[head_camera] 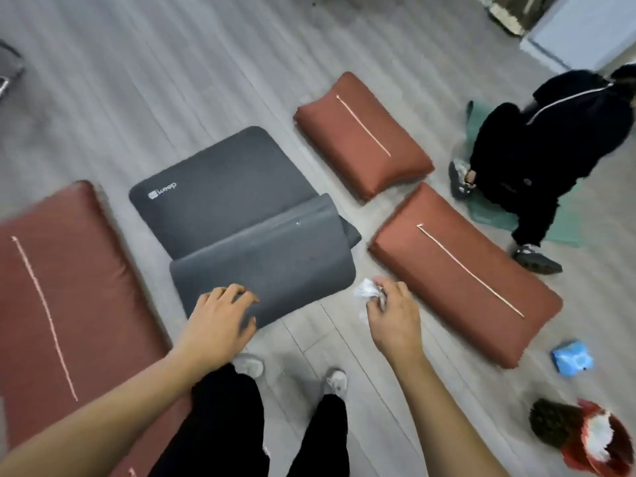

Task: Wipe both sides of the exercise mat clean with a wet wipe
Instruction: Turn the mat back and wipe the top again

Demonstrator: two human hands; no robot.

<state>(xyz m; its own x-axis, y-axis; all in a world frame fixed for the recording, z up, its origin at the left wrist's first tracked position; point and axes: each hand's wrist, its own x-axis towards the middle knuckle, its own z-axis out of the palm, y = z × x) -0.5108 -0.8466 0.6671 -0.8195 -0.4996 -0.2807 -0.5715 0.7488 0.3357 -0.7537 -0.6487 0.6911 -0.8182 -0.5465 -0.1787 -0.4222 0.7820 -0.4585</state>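
Observation:
A dark grey exercise mat (220,187) lies on the floor in front of me, its near half folded over so the underside (275,256) faces up. My left hand (220,321) rests on the near edge of that folded flap with its fingers curled over it. Just off the mat's near right corner, my right hand (392,315) pinches a crumpled white wet wipe (366,289), held above the floor and apart from the mat.
Three rust-red cushions lie around the mat: left (69,287), far right (361,132), near right (461,270). A person in black (537,160) crouches on a green mat at the right. A blue wipes pack (571,359) and a plush toy (585,435) lie at the lower right.

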